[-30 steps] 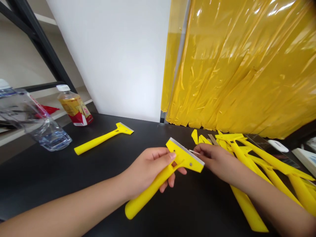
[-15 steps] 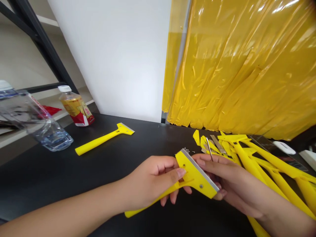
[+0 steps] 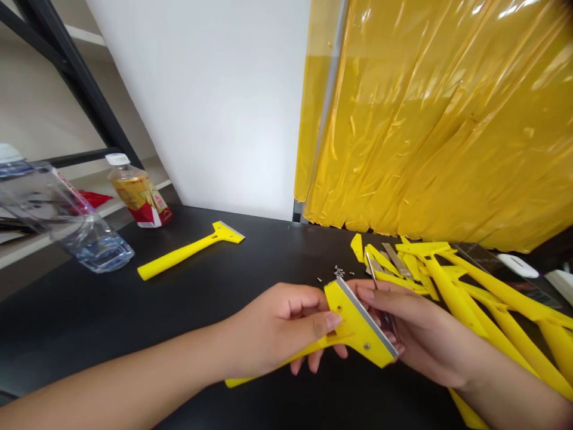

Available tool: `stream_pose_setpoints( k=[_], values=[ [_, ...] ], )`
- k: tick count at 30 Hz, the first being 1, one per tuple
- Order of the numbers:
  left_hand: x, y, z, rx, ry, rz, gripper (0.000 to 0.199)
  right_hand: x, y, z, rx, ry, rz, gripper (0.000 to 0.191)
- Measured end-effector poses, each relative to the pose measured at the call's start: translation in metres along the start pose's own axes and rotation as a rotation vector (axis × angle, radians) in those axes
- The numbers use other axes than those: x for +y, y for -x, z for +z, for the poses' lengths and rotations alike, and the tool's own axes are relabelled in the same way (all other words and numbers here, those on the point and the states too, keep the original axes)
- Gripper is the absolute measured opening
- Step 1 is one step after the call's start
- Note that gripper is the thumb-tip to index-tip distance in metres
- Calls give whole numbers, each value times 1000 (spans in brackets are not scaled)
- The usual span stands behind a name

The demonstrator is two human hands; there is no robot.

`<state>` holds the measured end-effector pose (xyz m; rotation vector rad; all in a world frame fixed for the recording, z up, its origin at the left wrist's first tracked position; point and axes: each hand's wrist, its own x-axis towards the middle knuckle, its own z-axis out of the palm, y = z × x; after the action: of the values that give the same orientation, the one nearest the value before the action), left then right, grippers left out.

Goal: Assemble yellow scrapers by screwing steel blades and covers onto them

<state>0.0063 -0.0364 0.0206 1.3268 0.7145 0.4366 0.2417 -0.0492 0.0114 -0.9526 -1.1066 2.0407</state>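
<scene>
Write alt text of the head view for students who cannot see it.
The left hand grips a yellow plastic scraper with a metal blade, while the right hand holds a slender metal tool at its head. More yellow scrapers lie heaped on the black table.

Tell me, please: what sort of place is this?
It looks like a small workshop or assembly bench, though I cannot be sure. A heap of yellow plastic scrapers and loose steel blades lie on a black worktop, and a yellow plastic strip curtain hangs behind it.
</scene>
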Motion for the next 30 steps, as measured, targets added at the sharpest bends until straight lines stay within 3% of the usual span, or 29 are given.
stream_pose_setpoints(
  k=[8, 18, 30],
  values=[
    [2, 1, -1, -41, 6, 2, 32, 0, 1, -3, 57, 119, 6, 25],
    [1, 1, 4, -64, 14, -18, 33, 0, -2, 9, 52, 87, 78, 25],
    [-1, 2, 2, -99, 40, -34, 39, 3, 1, 12, 20, 84, 56, 33]
  ],
)
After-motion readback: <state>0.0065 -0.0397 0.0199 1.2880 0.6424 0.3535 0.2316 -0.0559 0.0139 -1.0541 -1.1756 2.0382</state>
